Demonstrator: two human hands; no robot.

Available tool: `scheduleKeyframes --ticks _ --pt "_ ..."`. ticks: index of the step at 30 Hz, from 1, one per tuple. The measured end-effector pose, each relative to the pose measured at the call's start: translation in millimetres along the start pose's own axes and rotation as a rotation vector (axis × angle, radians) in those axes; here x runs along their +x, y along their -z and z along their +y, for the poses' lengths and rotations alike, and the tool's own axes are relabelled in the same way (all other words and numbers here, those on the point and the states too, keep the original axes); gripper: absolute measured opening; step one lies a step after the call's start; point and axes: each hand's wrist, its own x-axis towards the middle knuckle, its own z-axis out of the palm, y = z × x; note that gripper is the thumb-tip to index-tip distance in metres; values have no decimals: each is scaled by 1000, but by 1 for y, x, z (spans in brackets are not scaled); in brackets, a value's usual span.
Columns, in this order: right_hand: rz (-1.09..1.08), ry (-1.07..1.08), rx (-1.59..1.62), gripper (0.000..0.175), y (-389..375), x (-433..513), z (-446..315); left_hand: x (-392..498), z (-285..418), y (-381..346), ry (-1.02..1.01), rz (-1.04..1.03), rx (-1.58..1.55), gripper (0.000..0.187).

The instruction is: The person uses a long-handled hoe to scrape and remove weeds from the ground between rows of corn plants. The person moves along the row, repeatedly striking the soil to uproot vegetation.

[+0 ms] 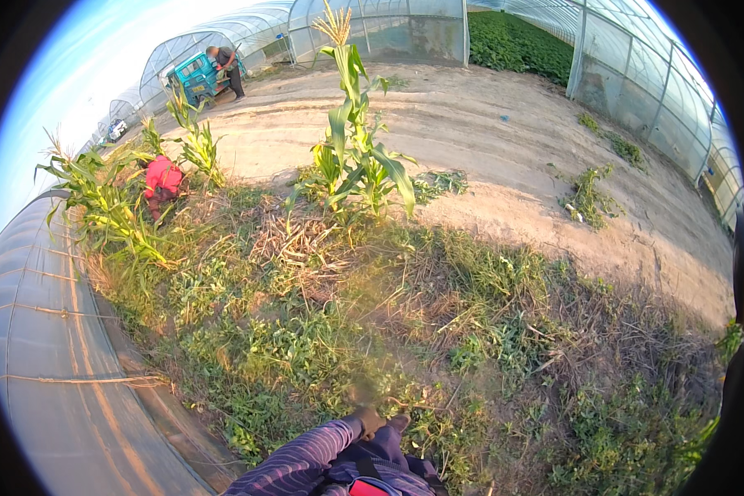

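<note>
My left hand (370,423), in a brownish glove, hangs low at the bottom of the view, in front of my dark trousers (387,441). Its fingers are hard to make out, so whether it grips anything is unclear. A thin, curved dry stem (409,405) lies among the weeds close by it. Beside the hand shows the tip of a dark shoe (399,422). The striped purple sleeve (304,452) reaches in from the lower left. My right hand is out of view. Low green weeds (297,347) and dry stalks (294,242) cover the ground before me.
Tall maize plants (353,136) stand ahead, with more maize (105,204) at left near a crouching person in red (162,177). A plastic-covered greenhouse (43,347) borders the left. Beyond the dirt track (471,136), another person (226,65) leans by a teal three-wheeler (195,77).
</note>
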Motion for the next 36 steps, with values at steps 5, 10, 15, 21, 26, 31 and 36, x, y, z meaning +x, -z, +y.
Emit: scheduleKeyframes --ticks 5,10,15,21,26,31,36 --pt "-8 3 -6 16 0 3 3 -5 5 -1 25 46 -65 26" --pt "-19 6 -12 16 0 6 4 -1 1 1 -8 74 -14 29" --pt "-29 11 -16 16 0 10 3 4 -2 3 -1 56 -49 29" --pt "-39 15 -19 16 0 14 1 12 -7 6 10 -8 -124 31" --pt "-48 19 -22 16 1 17 -1 9 -3 3 -7 86 47 33" --pt "-55 26 -30 16 3 24 -1 -10 13 1 -5 93 32 31" --pt "-64 33 -36 16 4 30 1 -7 12 0 22 60 -163 26"
